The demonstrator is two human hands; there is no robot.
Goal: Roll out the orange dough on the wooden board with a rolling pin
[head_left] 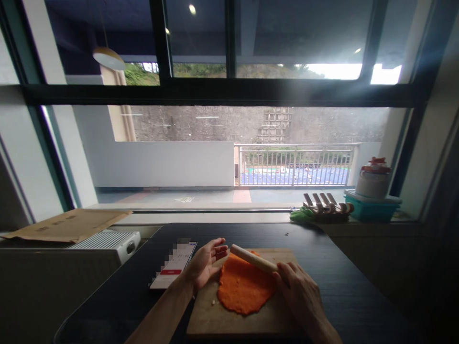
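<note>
A flat, rolled-out sheet of orange dough [245, 289] lies on a wooden board [204, 325]. Across the sheet's upper right edge slants a pale wooden rolling pin [253, 258]. My right hand [297, 289] has its fingers closed round the pin's right end. Off the pin's left end, my left hand [208, 263] is turned partly palm up with its fingers apart, holding nothing. It hovers by the board's left edge, between the dough and a phone [175, 265] with a lit screen. A few small pale crumbs lie on the board left of the dough.
The board rests on a dark table [118, 306] in front of a window. On the sill at right are a teal box [373, 209] with a jug-like bottle [373, 181] on top, a rack of utensils [326, 205] and a green cloth [303, 215]. Brown paper [68, 223] covers a radiator [111, 241] at left.
</note>
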